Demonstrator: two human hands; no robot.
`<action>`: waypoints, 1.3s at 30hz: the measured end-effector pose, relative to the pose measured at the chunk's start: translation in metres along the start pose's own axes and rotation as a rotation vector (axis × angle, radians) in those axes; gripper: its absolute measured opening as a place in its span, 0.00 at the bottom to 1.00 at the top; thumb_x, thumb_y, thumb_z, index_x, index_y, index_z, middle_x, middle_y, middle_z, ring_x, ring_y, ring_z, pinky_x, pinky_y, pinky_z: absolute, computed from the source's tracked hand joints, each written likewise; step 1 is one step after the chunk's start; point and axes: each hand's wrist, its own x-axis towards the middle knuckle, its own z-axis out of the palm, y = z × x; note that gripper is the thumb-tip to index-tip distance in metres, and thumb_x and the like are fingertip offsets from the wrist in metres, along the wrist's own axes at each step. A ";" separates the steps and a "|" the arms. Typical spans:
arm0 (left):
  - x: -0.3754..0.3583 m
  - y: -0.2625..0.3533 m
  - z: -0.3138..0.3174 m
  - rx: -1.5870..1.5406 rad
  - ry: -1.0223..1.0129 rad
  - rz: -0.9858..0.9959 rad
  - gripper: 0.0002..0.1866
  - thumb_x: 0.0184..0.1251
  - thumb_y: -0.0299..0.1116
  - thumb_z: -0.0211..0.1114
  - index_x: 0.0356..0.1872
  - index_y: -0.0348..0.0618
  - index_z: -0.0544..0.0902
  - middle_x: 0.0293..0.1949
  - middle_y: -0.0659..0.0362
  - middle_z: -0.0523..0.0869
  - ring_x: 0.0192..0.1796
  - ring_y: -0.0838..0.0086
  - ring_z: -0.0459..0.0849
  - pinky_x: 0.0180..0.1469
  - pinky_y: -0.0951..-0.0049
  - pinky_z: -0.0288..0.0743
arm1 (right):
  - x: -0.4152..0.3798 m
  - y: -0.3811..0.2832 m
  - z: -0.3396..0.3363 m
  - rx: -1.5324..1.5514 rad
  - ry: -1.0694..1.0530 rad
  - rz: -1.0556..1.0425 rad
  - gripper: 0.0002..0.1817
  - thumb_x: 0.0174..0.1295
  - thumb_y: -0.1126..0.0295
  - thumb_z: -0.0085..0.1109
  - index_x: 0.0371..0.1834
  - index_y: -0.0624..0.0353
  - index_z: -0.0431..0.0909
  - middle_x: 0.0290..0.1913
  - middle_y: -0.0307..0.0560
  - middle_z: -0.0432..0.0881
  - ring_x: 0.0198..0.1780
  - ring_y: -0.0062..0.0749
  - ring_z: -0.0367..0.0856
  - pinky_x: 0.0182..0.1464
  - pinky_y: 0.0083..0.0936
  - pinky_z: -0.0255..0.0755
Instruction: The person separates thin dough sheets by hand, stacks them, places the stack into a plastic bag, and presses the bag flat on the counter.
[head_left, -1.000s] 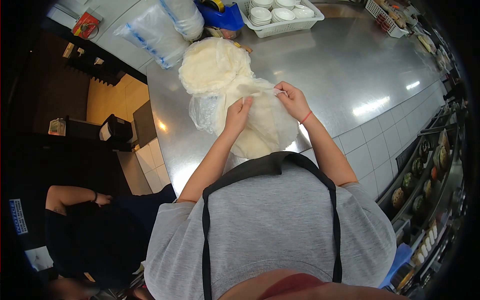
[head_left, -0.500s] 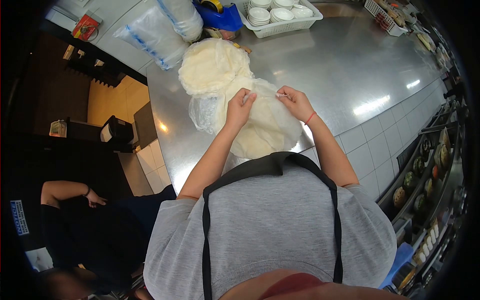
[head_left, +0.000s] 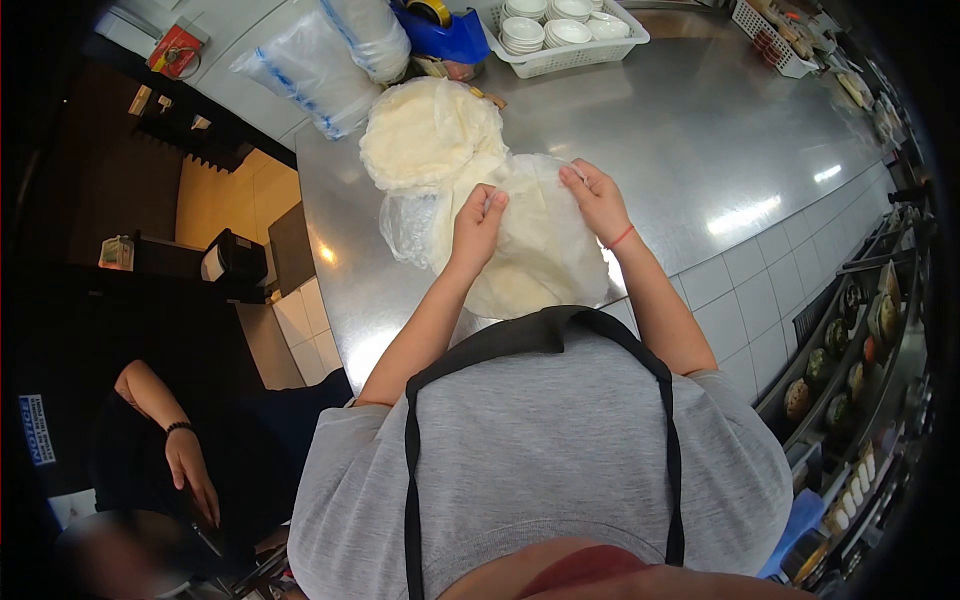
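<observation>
Both hands pinch a thin, pale, translucent round sheet [head_left: 550,215] over the steel counter. My left hand [head_left: 478,228] grips its left part, thumb against curled fingers. At its upper right edge, my right hand [head_left: 600,203], with a red string on the wrist, holds it between thumb and fingers. Under and in front of the sheet lie more pale round sheets [head_left: 520,288]. A stack of similar cream-coloured sheets [head_left: 425,133] rests beyond my left hand, with crumpled clear plastic [head_left: 408,228] beside it.
The steel counter [head_left: 690,130] extends right. At its back are a white basket [head_left: 575,62] of small bowls, a blue tape dispenser [head_left: 445,38] and plastic-wrapped packs [head_left: 310,75]. Another person's hand [head_left: 190,468] shows at lower left. Food containers [head_left: 840,370] line the right side.
My right hand has moved slightly up and right, spreading the sheet wider. My left hand has shifted slightly down. The other person's arm has swung downward.
</observation>
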 end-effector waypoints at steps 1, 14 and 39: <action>-0.002 0.004 0.002 0.028 -0.002 -0.015 0.11 0.67 0.39 0.56 0.33 0.41 0.74 0.23 0.69 0.72 0.29 0.87 0.68 0.33 0.85 0.63 | -0.001 -0.003 -0.002 -0.065 -0.045 -0.024 0.12 0.66 0.62 0.51 0.32 0.60 0.74 0.25 0.31 0.73 0.29 0.12 0.65 0.34 0.13 0.63; 0.003 0.036 0.027 0.097 -0.169 0.086 0.11 0.69 0.37 0.54 0.30 0.42 0.74 0.22 0.71 0.69 0.24 0.88 0.63 0.27 0.84 0.59 | -0.004 -0.028 -0.003 -0.468 -0.046 -0.345 0.16 0.62 0.57 0.53 0.32 0.61 0.74 0.22 0.40 0.72 0.24 0.19 0.66 0.29 0.19 0.64; -0.015 0.093 -0.013 -0.418 -0.346 0.025 0.12 0.73 0.39 0.45 0.34 0.43 0.71 0.39 0.66 0.76 0.43 0.85 0.68 0.50 0.82 0.60 | -0.028 -0.089 -0.043 -0.082 -0.460 -0.084 0.11 0.63 0.63 0.55 0.35 0.60 0.72 0.34 0.32 0.71 0.39 0.13 0.68 0.44 0.14 0.64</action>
